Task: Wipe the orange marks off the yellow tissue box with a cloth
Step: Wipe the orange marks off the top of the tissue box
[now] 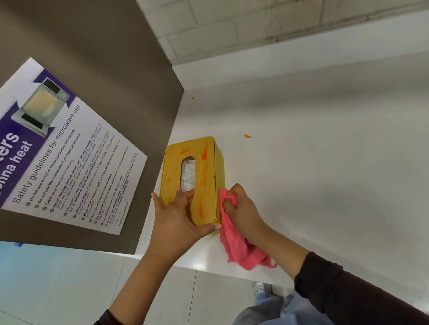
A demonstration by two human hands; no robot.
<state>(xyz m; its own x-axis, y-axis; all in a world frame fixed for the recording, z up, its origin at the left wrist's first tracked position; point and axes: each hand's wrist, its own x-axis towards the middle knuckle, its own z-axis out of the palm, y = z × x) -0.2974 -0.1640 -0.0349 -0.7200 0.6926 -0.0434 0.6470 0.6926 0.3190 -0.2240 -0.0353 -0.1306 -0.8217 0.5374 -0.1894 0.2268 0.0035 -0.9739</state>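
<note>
Pink cloth (pixel 235 245) in right hand (pixel 242 210); left hand (pixel 175 220) grips box (pixel 173 170).

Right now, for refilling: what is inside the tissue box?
White tissue shows through the slot in the box. Its top hides how much is left; the left hand covers the slot's near end.

The tissue box (pixel 171 169) is yellow, streaked with orange marks (pixel 204 154) (mostly at 3 o'clock of its slot), with white tissue (pixel 188 173) showing. The cloth (pixel 234 245) is pink. The counter (pixel 309 182) is white, flecked orange at 1 o'clock of the box. The poster (pixel 59 155) at 9 o'clock is purple and white.
</note>
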